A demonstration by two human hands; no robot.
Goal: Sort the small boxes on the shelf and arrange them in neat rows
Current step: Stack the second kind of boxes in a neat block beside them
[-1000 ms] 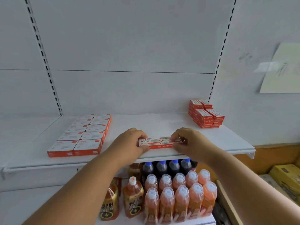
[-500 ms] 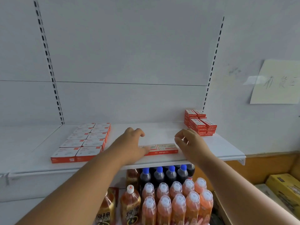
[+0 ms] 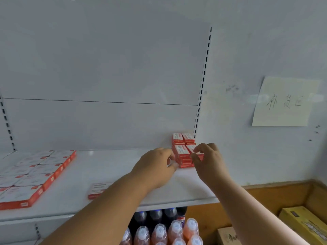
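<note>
A stack of small red-and-white boxes [image 3: 182, 152] stands at the back right of the white shelf [image 3: 109, 167]. My left hand [image 3: 157, 167] reaches its left side, fingers curled at the stack's lower corner. My right hand [image 3: 207, 156] is at the right side, with fingers apart around the front boxes. I cannot tell whether either hand grips a box. A flat pair of boxes [image 3: 98, 190] lies near the shelf's front edge, partly hidden by my left forearm. Neat rows of flat boxes [image 3: 33, 174] cover the shelf's left end.
Below the shelf stand orange drink bottles [image 3: 177, 232] and dark cola bottles [image 3: 155, 218]. Yellow cartons [image 3: 304, 225] sit on the floor at the lower right. A handwritten paper note [image 3: 284, 101] is taped to the wall on the right.
Both hands let go of the flat pair of boxes at the shelf's front and moved back and right to the stack. The view shifted right.
</note>
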